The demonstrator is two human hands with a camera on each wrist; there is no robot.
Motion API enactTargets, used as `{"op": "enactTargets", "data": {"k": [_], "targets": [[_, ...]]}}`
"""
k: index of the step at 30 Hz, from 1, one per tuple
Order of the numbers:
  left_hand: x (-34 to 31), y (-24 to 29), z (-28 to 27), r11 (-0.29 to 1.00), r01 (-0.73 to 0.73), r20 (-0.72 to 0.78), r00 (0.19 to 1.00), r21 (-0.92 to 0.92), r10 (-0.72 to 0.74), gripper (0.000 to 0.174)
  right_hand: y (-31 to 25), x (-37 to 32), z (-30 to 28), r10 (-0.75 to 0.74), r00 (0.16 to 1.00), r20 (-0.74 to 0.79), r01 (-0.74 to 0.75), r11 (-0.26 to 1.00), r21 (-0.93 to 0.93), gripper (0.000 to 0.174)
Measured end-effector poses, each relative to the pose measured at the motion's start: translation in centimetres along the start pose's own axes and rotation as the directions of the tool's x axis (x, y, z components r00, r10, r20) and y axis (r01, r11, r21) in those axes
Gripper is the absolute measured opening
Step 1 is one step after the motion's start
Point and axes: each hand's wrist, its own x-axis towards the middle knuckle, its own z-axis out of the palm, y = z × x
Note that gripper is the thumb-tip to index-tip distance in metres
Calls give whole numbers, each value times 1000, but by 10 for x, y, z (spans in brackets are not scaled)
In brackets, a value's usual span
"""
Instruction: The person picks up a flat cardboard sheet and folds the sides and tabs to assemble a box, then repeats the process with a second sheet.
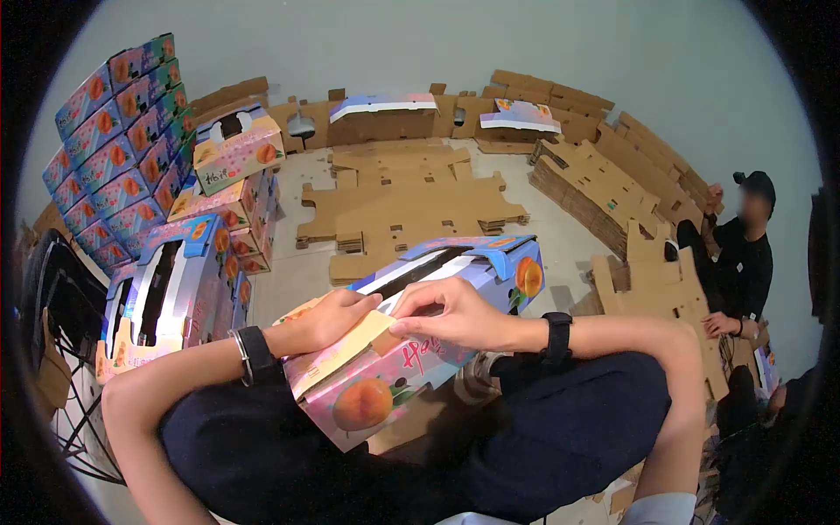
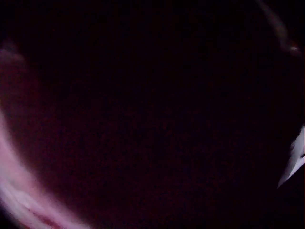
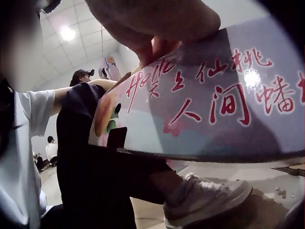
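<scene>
A printed cardboard fruit box (image 1: 429,350), with peach pictures and red lettering, lies across the person's lap. Its near end has a yellowish flap (image 1: 343,353), folded over at the top. My left hand (image 1: 324,320) rests on the top of the box beside this flap, fingers stretched along it. At the flap's far corner, my right hand (image 1: 459,313) pinches the edge between thumb and fingers. The right wrist view shows this hand's fingers (image 3: 157,24) at the upper edge of the lettered side. The left wrist view is almost wholly dark.
Finished boxes (image 1: 122,149) are stacked high at the left, with more boxes (image 1: 179,289) nearer. Flat cardboard blanks (image 1: 411,201) cover the floor ahead; another pile (image 1: 595,197) lies to the right. A seated person (image 1: 744,254) in black is at the far right.
</scene>
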Motion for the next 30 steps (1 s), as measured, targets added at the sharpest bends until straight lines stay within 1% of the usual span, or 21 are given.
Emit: {"op": "enactTargets", "data": {"k": [3,5,9,11,12,13,14,15,16,17,19,20,21,23,24,25,26,27,28,29,30], "targets": [[-1,3,-2,999,30,17,999,34,-30,49,-1,0,0,15,1000,1,-15,1000,26,18],[-1,4,-2,997,48,31,998,60,-49,48,-2,-1,-1,58,998,6,-59,997,57,18],[0,9,-3,986,105,84,990,133,-117,46,1,-1,-2,55,998,15,-57,993,103,19],[-1,11,-4,975,145,110,980,166,-164,45,6,-1,-6,60,995,81,-69,992,104,19],[0,12,-4,972,151,114,978,179,-173,45,5,-2,-7,61,995,81,-69,992,104,19],[2,10,-3,970,136,111,981,202,-161,45,4,-2,-9,84,990,113,-97,989,116,19],[1,7,-4,970,89,105,988,228,-115,45,3,-3,-9,105,984,144,-123,984,126,20],[0,5,-4,966,43,98,993,255,-70,45,1,-3,-10,104,984,145,-123,984,126,20],[-2,5,-5,951,-47,89,996,307,20,45,-1,-4,-10,123,982,144,-140,983,119,20],[-1,8,-5,951,-46,88,996,306,20,45,-1,-5,-10,141,980,144,-157,981,113,20],[-5,26,-3,983,150,192,967,102,-168,47,2,-5,-15,131,978,160,-151,981,121,19],[-7,23,-3,982,161,186,966,101,-178,47,4,-5,-17,119,977,176,-143,981,132,18],[-7,16,-1,987,120,147,980,106,-135,47,4,-5,-17,115,976,184,-142,980,139,18],[0,1,5,992,24,76,997,122,-34,50,5,-8,-20,39,979,199,-45,999,25,18],[3,-2,7,990,-28,43,999,136,22,53,4,-11,-21,56,968,243,-65,997,31,20],[6,-4,8,986,-79,12,997,150,78,56,5,-12,-19,56,969,241,-65,997,31,20],[7,-6,9,985,-79,12,997,151,78,56,5,-13,-18,42,967,250,-39,999,-15,21],[8,-6,9,974,-75,19,997,212,72,54,6,-14,-16,27,965,261,-12,998,-61,22],[8,-6,9,960,-71,24,997,272,67,52,8,-13,-15,10,971,240,9,997,-79,23],[9,-7,8,960,-73,22,997,270,69,52,7,-11,-14,11,970,242,9,997,-82,23],[9,-7,7,973,-64,14,998,221,63,52,5,-10,-13,29,980,198,-24,999,-26,23]]}}
